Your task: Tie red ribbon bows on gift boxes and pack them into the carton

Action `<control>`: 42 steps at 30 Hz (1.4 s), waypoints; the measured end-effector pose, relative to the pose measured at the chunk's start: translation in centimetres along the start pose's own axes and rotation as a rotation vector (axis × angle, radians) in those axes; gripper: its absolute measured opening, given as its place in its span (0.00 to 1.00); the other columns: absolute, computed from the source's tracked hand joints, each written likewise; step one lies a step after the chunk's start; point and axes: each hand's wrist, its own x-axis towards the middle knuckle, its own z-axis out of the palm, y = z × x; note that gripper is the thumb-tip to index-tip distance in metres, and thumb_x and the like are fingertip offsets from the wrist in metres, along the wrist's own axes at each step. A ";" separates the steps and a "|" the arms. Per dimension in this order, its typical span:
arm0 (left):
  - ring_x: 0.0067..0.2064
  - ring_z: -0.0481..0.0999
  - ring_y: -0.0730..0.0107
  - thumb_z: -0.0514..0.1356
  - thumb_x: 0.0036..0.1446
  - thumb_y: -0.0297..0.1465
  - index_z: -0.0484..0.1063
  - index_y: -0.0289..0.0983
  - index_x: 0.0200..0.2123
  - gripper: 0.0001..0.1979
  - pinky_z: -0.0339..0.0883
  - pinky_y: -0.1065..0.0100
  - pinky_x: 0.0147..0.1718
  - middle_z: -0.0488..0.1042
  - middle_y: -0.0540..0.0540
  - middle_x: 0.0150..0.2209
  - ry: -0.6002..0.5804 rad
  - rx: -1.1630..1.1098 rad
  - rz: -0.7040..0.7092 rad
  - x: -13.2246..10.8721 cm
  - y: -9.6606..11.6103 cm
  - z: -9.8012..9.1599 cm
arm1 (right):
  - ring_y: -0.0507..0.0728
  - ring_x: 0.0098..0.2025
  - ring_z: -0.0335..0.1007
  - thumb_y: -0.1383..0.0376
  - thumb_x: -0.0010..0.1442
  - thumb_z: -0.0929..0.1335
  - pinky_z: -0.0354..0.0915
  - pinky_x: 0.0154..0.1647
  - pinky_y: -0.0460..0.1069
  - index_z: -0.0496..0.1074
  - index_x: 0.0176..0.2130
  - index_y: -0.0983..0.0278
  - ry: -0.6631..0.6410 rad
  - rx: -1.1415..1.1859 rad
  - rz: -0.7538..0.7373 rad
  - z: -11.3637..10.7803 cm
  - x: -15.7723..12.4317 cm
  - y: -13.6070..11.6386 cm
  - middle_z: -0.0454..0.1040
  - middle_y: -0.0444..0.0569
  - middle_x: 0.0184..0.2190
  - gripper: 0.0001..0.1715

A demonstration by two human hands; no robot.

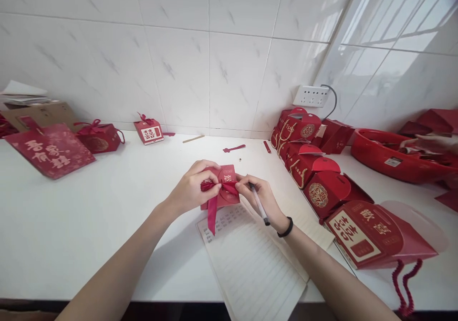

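Red gift box (228, 198) sits on the white worktop (89, 206) in front of me, at the far end of the open notebook (257, 259); whether it overlaps the page I cannot tell. My left hand (195, 186) pinches the dark red ribbon (212, 214) that crosses the box, thumb against fingers, and my right hand (264, 200) nips its other side, a pen (259, 203) tucked between the fingers. I judge the box light, thin card that would dent under a hard squeeze, so its edges seem the safest hold. The ribbon looks soft and satiny, likely to slip, and best gripped close to the middle gather.
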 end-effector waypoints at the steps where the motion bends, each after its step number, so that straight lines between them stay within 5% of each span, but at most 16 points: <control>1: 0.46 0.70 0.66 0.56 0.54 0.28 0.68 0.37 0.26 0.05 0.68 0.63 0.44 0.69 0.44 0.44 0.017 -0.016 -0.002 0.0 0.0 0.1 | 0.52 0.26 0.57 0.52 0.55 0.67 0.57 0.28 0.47 0.65 0.24 0.64 0.017 -0.023 -0.004 0.0 0.0 0.2 0.64 0.45 0.23 0.19; 13: 0.47 0.70 0.65 0.57 0.54 0.31 0.70 0.38 0.27 0.05 0.66 0.59 0.47 0.70 0.45 0.44 0.037 -0.154 -0.214 0.4 0.2 0.5 | 0.52 0.27 0.56 0.53 0.57 0.66 0.55 0.29 0.47 0.61 0.26 0.63 -0.044 0.043 -0.037 0.4 -0.1 0.3 0.65 0.45 0.28 0.19; 18: 0.49 0.68 0.63 0.63 0.47 0.30 0.68 0.38 0.29 0.06 0.66 0.60 0.47 0.68 0.46 0.44 -0.010 -0.111 -0.144 0.1 0.3 0.5 | 0.51 0.25 0.49 0.53 0.56 0.67 0.50 0.26 0.46 0.58 0.24 0.63 0.021 -0.038 -0.052 0.7 -0.4 0.8 0.60 0.43 0.24 0.21; 23: 0.44 0.69 0.66 0.58 0.52 0.27 0.68 0.38 0.26 0.04 0.67 0.61 0.42 0.70 0.47 0.41 0.056 -0.091 -0.125 0.0 0.4 0.6 | 0.51 0.24 0.50 0.49 0.57 0.66 0.50 0.25 0.47 0.59 0.24 0.63 0.033 -0.069 -0.051 1.0 -0.8 0.8 0.64 0.45 0.26 0.23; 30: 0.44 0.71 0.65 0.60 0.50 0.27 0.69 0.38 0.23 0.05 0.67 0.58 0.46 0.71 0.47 0.40 0.120 -0.205 -0.293 0.2 0.6 1.0 | 0.53 0.28 0.57 0.53 0.59 0.65 0.55 0.29 0.48 0.59 0.25 0.62 0.061 -0.046 -0.047 1.3 -1.1 1.1 0.68 0.47 0.29 0.20; 42: 0.45 0.71 0.64 0.59 0.52 0.30 0.70 0.38 0.24 0.06 0.65 0.57 0.48 0.71 0.47 0.41 0.112 -0.247 -0.347 0.3 0.7 1.1 | 0.51 0.25 0.49 0.55 0.57 0.66 0.51 0.26 0.47 0.55 0.22 0.62 0.056 -0.037 -0.054 1.3 -1.0 1.4 0.58 0.43 0.23 0.21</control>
